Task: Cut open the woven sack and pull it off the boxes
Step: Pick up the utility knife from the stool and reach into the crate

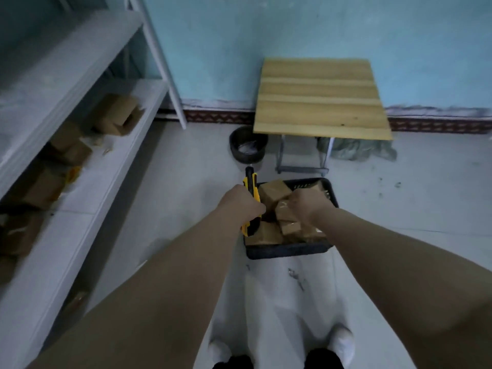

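Boxes (274, 193) sit sack-free in basket (287, 251), job seemingly done; left hand (241, 202), at nine o'clock, grips knife (251, 182); right hand (306, 206) clutches one.

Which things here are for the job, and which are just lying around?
For the job: utility knife, gripped by the left hand; boxes in the black basket; right hand at the boxes.
Lying about: wooden table; round black bin; crumpled green cloth under the table; shelf boxes.
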